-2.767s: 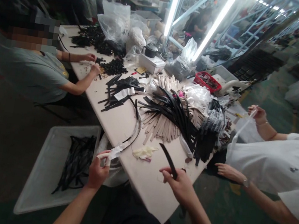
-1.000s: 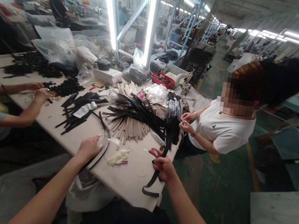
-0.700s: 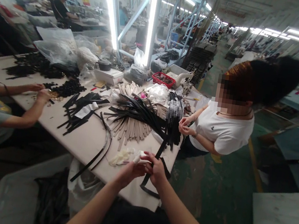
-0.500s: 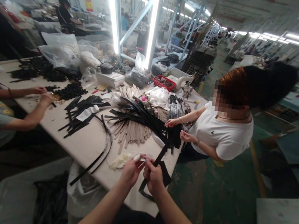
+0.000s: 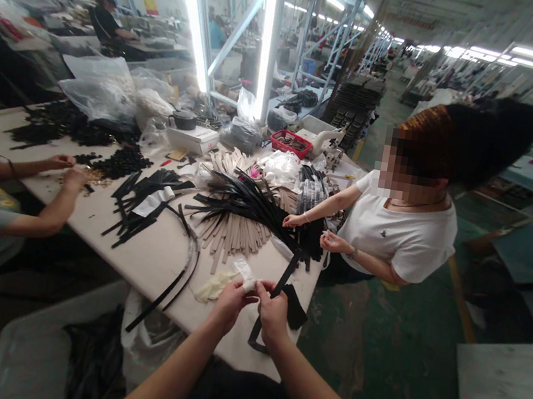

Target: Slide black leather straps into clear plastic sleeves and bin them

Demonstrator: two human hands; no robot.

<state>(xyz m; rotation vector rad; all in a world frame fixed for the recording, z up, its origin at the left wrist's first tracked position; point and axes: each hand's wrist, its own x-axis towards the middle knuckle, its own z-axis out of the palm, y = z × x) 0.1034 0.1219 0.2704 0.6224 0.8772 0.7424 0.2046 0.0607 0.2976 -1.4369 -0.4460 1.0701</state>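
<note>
Over the near edge of the table, my left hand (image 5: 231, 303) is closed on a thin, crumpled white piece (image 5: 245, 273), which could be film or cloth. My right hand (image 5: 273, 312) meets it, thumb and index finger pinched at the right side of the same piece. Just left of my fingers lies a pale yellow crumpled item (image 5: 213, 287), glove-like in look. Beside and partly behind my right hand are a black strap (image 5: 288, 272) bent at an angle and a flat black piece (image 5: 295, 306) at the table edge.
Black strips (image 5: 246, 200) and beige strips (image 5: 235, 235) are heaped mid-table, with a red basket (image 5: 290, 142) behind. A co-worker in a white shirt (image 5: 394, 226) stands right; another person's hands (image 5: 73, 174) work at left. A plastic bin (image 5: 17, 335) stands below the table.
The white piece now sticks up above my left fingers, where before it lay lower between both hands. My hands have shifted only slightly. The co-worker's reaching hand has moved a little left.
</note>
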